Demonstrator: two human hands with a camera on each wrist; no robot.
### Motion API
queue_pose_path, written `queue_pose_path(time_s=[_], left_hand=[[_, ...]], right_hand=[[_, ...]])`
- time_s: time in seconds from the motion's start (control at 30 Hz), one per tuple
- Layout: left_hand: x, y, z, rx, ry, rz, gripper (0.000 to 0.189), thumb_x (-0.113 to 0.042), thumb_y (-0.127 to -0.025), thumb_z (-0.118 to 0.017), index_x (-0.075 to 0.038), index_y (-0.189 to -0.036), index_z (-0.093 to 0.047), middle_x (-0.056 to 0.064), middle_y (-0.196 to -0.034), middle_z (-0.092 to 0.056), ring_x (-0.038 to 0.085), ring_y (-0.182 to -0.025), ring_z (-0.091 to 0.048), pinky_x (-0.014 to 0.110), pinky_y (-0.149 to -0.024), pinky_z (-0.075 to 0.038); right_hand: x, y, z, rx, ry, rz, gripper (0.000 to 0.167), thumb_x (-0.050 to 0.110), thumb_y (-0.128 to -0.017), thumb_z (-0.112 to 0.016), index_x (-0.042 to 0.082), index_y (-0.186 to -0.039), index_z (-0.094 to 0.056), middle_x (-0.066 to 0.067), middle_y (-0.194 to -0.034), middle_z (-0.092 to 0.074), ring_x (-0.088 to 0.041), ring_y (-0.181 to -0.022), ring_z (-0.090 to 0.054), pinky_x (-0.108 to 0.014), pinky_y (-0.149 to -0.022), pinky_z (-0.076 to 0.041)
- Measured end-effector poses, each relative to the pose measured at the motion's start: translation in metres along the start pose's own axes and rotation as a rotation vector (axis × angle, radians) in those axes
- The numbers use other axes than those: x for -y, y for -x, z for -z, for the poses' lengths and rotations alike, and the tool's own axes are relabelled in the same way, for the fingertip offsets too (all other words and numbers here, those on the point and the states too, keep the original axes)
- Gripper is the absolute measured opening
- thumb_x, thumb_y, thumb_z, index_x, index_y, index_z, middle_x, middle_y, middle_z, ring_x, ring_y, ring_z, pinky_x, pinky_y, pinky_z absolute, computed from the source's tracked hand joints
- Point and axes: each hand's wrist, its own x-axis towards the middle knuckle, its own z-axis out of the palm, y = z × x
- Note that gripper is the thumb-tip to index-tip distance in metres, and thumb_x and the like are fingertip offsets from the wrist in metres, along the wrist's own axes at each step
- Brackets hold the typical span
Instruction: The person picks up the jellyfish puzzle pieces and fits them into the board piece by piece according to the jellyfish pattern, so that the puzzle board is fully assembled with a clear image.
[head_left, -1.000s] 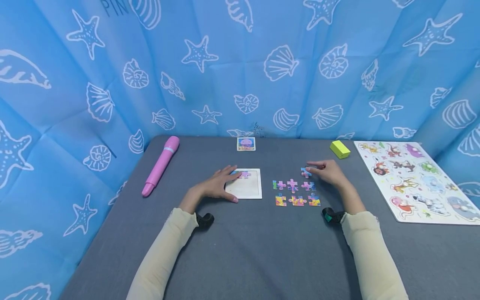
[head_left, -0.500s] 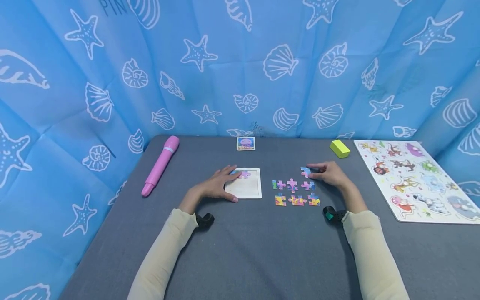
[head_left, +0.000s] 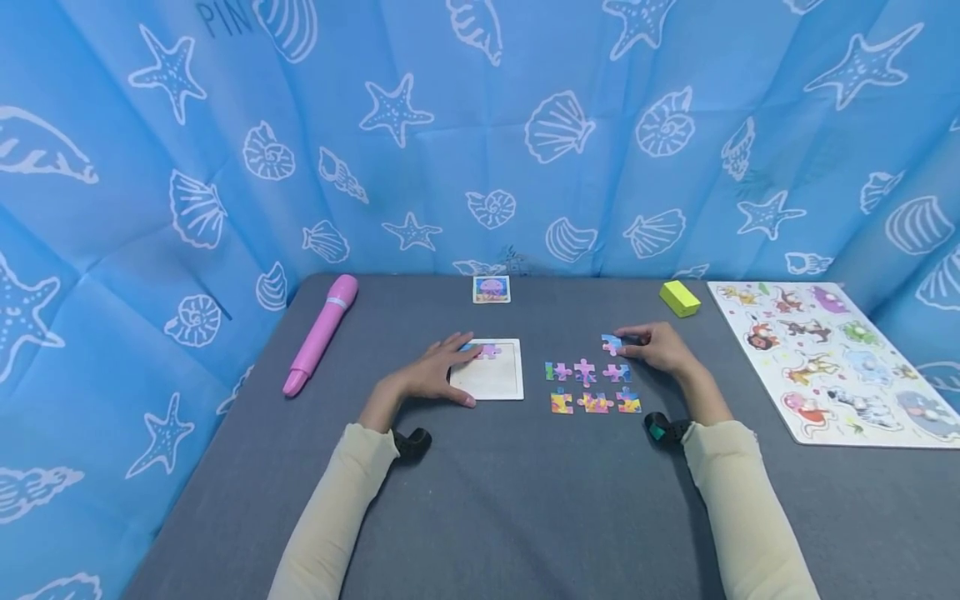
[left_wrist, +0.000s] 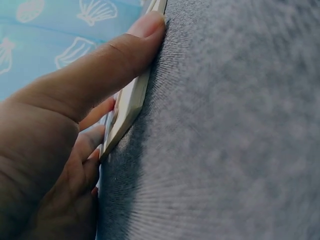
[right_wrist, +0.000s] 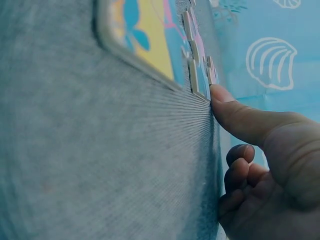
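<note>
In the head view my left hand (head_left: 431, 369) holds the left side of a shallow white puzzle tray (head_left: 486, 387), thumb against its near edge and fingers spread over the far left corner. Blue and pink puzzle pieces (head_left: 490, 351) lie along the tray's far edge, partly under my fingers. My right hand (head_left: 660, 347) pinches a blue and pink jigsaw piece (head_left: 611, 344) between thumb and forefinger; the piece lies at table level. In the right wrist view its thumb (right_wrist: 222, 95) touches the piece's edge, the other fingers curled. Several more pieces (head_left: 585, 372) lie in two rows nearer me.
A small jellyfish picture card (head_left: 491, 289) lies beyond the tray. At left is a pink marker-shaped stick (head_left: 322, 333). A yellow block (head_left: 679, 298) and a white animal puzzle board (head_left: 840, 367) lie at right. A blue shell-print curtain (head_left: 480, 150) hangs behind the grey table.
My right thumb and forefinger have settled at the right side of the far jigsaw piece, uncovering more of it. The left hand and tray stay in place.
</note>
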Motion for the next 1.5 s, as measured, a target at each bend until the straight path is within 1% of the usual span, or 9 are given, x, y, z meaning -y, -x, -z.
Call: queue_pose_path(time_s=[0.1,0.17,0.27,0.43,0.63,0.77,1.0,1.23,1.5], left_hand=[[0.0,0.0,0.0,0.002,0.003,0.001,0.093,-0.049,-0.073,-0.072,-0.023,-0.147,-0.021,0.0,-0.157,-0.005,0.022,-0.144,0.003,0.05,-0.115,-0.002],[0.0,0.0,0.0,0.005,0.003,0.004,0.093,-0.049,-0.073,-0.072,-0.024,-0.147,-0.021,0.0,-0.157,-0.004,0.021,-0.144,0.004,0.05,-0.115,-0.002],[-0.001,0.0,0.0,0.009,0.006,0.01,0.093,-0.049,-0.073,-0.071,-0.025,-0.147,-0.02,-0.001,-0.157,-0.003,0.021,-0.144,0.004,0.05,-0.115,-0.002],[-0.001,0.0,-0.001,0.009,0.007,0.008,0.094,-0.05,-0.073,-0.071,-0.024,-0.147,-0.02,-0.002,-0.157,-0.003,0.02,-0.144,0.004,0.048,-0.115,-0.001],[0.001,0.001,-0.001,-0.016,0.011,0.0,0.094,-0.048,-0.073,-0.072,-0.023,-0.147,-0.021,-0.001,-0.157,-0.004,0.022,-0.144,0.004,0.048,-0.115,-0.001],[0.0,0.002,0.0,-0.015,0.006,-0.01,0.094,-0.048,-0.074,-0.072,-0.022,-0.147,-0.02,0.0,-0.157,-0.003,0.022,-0.144,0.004,0.049,-0.115,0.0],[-0.002,0.001,-0.001,-0.002,0.001,0.012,0.094,-0.051,-0.074,-0.07,-0.025,-0.147,-0.018,-0.001,-0.157,-0.001,0.023,-0.144,0.006,0.051,-0.114,-0.001],[-0.003,0.002,0.0,0.002,0.02,0.022,0.093,-0.05,-0.074,-0.07,-0.026,-0.147,-0.018,-0.003,-0.157,0.0,0.024,-0.144,0.006,0.055,-0.113,-0.003],[0.0,0.002,-0.002,-0.003,0.03,0.033,0.093,-0.05,-0.074,-0.071,-0.026,-0.147,-0.018,-0.004,-0.157,-0.001,0.022,-0.144,0.006,0.054,-0.113,-0.003]], right_hand=[[-0.001,-0.001,-0.001,-0.002,0.005,0.006,0.038,0.016,-0.085,-0.064,0.0,-0.119,-0.06,-0.014,-0.087,-0.051,-0.02,-0.073,-0.041,-0.029,-0.062,-0.032],[0.001,-0.001,-0.002,-0.008,0.024,0.025,0.036,0.016,-0.085,-0.064,0.0,-0.118,-0.061,-0.016,-0.092,-0.055,-0.021,-0.075,-0.041,-0.028,-0.063,-0.032],[0.008,-0.003,-0.005,-0.006,0.029,0.056,0.034,0.014,-0.086,-0.063,-0.001,-0.116,-0.061,-0.016,-0.086,-0.053,-0.02,-0.072,-0.04,-0.028,-0.061,-0.031],[0.027,-0.009,-0.015,-0.04,-0.005,0.066,0.033,0.016,-0.086,-0.063,-0.001,-0.115,-0.062,-0.003,-0.065,-0.04,-0.016,-0.06,-0.036,-0.027,-0.054,-0.029],[0.057,-0.018,-0.034,-0.112,-0.046,0.113,0.031,0.015,-0.084,-0.065,0.0,-0.111,-0.065,0.003,-0.055,-0.032,-0.011,-0.051,-0.03,-0.025,-0.048,-0.027],[0.076,-0.023,-0.049,-0.081,-0.065,0.141,0.031,0.015,-0.084,-0.066,0.001,-0.112,-0.065,0.003,-0.054,-0.031,-0.011,-0.049,-0.028,-0.025,-0.047,-0.027],[0.106,-0.027,-0.071,-0.02,-0.065,0.174,0.032,0.015,-0.081,-0.069,0.004,-0.111,-0.066,0.0,-0.057,-0.037,-0.013,-0.051,-0.033,-0.026,-0.048,-0.03],[0.118,-0.028,-0.082,0.025,-0.057,0.153,0.031,0.017,-0.08,-0.071,0.007,-0.109,-0.068,0.0,-0.06,-0.041,-0.012,-0.053,-0.036,-0.024,-0.048,-0.031],[0.124,-0.03,-0.093,0.072,-0.06,0.127,0.033,0.017,-0.076,-0.075,0.006,-0.107,-0.069,-0.001,-0.061,-0.044,-0.012,-0.056,-0.039,-0.023,-0.05,-0.031]])
